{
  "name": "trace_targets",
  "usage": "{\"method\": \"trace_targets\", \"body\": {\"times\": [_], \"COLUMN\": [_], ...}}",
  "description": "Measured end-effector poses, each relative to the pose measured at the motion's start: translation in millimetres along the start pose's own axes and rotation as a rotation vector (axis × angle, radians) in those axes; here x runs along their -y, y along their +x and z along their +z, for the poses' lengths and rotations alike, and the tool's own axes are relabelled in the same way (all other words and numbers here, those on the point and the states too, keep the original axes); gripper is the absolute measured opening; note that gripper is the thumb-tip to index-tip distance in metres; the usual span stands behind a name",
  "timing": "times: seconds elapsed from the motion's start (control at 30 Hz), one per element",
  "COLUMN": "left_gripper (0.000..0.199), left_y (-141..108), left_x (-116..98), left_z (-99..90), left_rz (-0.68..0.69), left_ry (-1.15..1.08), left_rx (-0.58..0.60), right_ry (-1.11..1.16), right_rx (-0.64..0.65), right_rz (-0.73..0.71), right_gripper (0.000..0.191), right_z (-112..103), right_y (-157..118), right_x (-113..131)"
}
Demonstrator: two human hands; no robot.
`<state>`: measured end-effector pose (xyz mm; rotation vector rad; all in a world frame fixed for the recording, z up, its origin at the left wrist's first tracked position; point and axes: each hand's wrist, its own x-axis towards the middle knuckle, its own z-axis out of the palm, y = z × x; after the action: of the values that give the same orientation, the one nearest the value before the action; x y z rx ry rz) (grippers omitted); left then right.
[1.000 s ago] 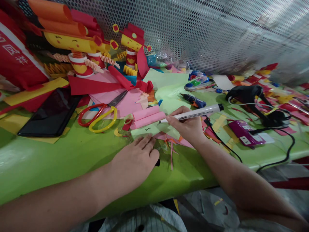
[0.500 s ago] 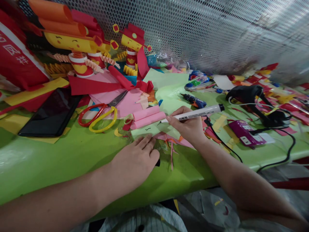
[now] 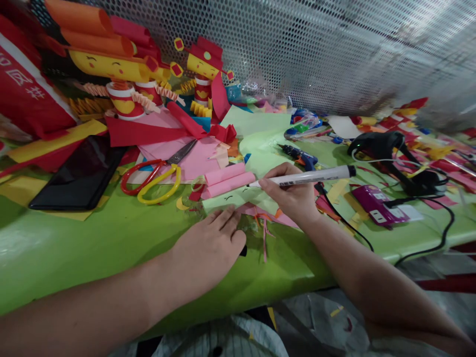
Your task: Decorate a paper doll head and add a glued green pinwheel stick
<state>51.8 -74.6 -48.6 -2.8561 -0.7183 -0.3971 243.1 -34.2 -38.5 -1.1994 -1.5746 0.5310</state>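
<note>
A white whiteboard marker (image 3: 312, 176) with a black end is pinched in my right hand (image 3: 292, 193), its tip at the pale green paper piece (image 3: 238, 197). Small black curved strokes show on that paper. Two pink paper rolls (image 3: 230, 181) lie along its upper edge. My left hand (image 3: 213, 240) rests flat at the paper's lower edge, fingertips touching it, with nothing gripped. Left of the paper lie open scissors (image 3: 159, 181) with one red and one yellow handle loop.
A black phone (image 3: 78, 173) lies at the left. Paper figures (image 3: 203, 79) stand behind, near a perforated metal panel (image 3: 297, 44). A glue gun (image 3: 299, 156), purple power strip (image 3: 381, 206), cables and a black headset-like device (image 3: 397, 158) are to the right on the green table (image 3: 74, 248).
The marker has tilted and shifted slightly right in my right hand, and a dark stroke near its tip shows a little more. My left hand stays in place.
</note>
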Motion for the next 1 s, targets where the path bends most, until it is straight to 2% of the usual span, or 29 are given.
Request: {"method": "trace_targets", "body": {"times": [0.17,0.4,0.57,0.67,0.77,0.87,1.0], "left_gripper": [0.012,0.013,0.014,0.012,0.009,0.016,0.023], "left_y": [-0.5,-1.0,-1.2,-0.2,2.2,5.7,9.7], "left_x": [0.9,1.7,0.0,2.1,8.7,16.5,21.7], "left_z": [-1.1,-5.9,-7.2,-14.2,-23.4,-29.5,-31.4], "left_rz": [0.029,0.033,0.053,0.055,-0.074,-0.236,-0.370], "left_ry": [0.042,0.084,0.097,0.040,0.031,0.092,0.077], "left_rx": [-0.014,-0.064,-0.085,-0.049,-0.017,-0.005,0.107], "right_ry": [0.063,0.097,0.130,0.141,0.238,0.375,0.493], "right_rx": [0.036,-0.138,-0.108,-0.102,-0.080,0.014,0.150], "right_rz": [-0.067,-0.077,-0.075,-0.057,-0.032,-0.010,-0.017], "right_gripper": [0.023,0.023,0.022,0.022,0.021,0.022,0.020], "right_z": [-0.5,-1.7,-0.8,-1.8,-2.8,-2.5,-0.7], "right_y": [-0.7,4.8,2.9,2.3,1.5,-1.7,-8.8], "right_x": [-0.9,-12.6,-9.1,-7.2,-7.6,-7.0,-1.9]}}
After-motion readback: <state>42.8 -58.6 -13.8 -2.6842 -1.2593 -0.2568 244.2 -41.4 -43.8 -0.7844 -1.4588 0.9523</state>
